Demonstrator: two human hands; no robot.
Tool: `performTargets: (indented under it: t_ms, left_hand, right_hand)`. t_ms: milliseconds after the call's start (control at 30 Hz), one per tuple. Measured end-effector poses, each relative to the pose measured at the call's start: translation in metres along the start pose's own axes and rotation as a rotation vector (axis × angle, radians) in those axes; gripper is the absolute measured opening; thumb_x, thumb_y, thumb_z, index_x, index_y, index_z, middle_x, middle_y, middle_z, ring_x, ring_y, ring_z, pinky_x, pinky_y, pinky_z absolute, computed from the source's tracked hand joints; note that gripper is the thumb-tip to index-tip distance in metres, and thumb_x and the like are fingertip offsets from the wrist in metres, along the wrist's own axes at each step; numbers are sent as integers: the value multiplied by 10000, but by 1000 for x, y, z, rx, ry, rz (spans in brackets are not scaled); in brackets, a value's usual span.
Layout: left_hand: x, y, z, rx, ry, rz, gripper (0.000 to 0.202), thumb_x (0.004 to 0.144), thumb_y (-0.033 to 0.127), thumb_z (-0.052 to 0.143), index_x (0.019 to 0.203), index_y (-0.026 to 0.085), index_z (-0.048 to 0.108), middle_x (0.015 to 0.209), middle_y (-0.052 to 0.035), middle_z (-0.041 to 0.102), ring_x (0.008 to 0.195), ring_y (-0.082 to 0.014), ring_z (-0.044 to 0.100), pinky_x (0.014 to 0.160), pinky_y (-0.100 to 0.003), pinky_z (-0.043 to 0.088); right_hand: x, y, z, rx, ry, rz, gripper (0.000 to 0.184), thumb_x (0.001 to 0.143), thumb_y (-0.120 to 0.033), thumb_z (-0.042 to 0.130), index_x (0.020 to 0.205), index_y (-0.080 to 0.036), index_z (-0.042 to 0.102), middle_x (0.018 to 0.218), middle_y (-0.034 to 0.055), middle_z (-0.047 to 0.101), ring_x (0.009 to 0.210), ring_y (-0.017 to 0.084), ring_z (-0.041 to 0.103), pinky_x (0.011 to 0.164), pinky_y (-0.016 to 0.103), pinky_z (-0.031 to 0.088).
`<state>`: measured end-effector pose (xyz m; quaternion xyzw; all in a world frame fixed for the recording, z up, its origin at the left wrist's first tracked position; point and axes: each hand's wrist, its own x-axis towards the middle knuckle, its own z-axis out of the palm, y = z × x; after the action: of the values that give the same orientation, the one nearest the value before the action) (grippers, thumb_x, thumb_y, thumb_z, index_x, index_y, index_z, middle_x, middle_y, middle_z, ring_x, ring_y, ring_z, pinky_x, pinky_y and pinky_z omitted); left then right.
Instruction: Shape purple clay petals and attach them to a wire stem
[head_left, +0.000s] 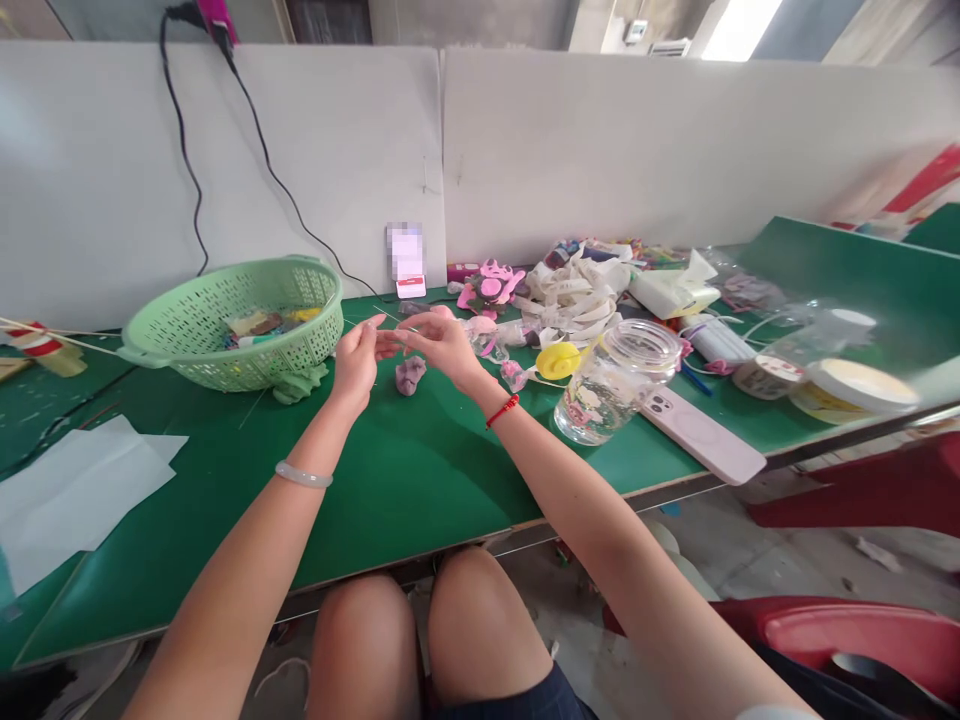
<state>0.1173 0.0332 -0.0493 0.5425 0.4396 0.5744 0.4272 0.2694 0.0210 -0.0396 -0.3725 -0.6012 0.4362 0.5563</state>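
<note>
Both my hands are raised together above the green table [405, 480]. My left hand [356, 360] has its fingers pinched, and my right hand [442, 345] is curled toward it, fingertips nearly meeting. A thin pale wire or stick [390, 316] seems to run between them; it is too fine to name surely. A small purple clay lump [410, 375] lies on the table just beneath the hands. My left wrist wears a pale bangle, my right a red cord.
A green plastic basket [187, 310] with scraps stands at left, white paper [67, 490] at the near left. Right of my hands: a glass jar [615, 385], a yellow lid [559, 360], a pink phone [701, 435], tubs and pink clutter. White partition behind.
</note>
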Motion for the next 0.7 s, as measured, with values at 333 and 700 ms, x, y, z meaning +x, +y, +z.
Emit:
performTargets:
  t_ms: [333, 700]
  left_hand:
    - [-60, 44, 13, 60, 102, 73, 461, 1017, 429, 570, 1333, 100, 640, 667, -23, 714, 532, -104, 606, 547, -209, 499]
    - [-91, 33, 36, 402, 99, 74, 527, 992, 124, 490, 1516, 85, 522, 847, -50, 704, 641, -116, 627, 622, -229, 551]
  right_hand:
    - [-52, -43, 19, 69, 175, 15, 557, 888, -742, 570, 849, -196, 669, 453, -72, 490, 371, 71, 387, 402, 226, 307]
    - [-78, -29, 26, -27, 437, 71, 471, 928, -661, 562, 826, -205, 619, 465, -74, 438, 460, 125, 467, 491, 249, 383]
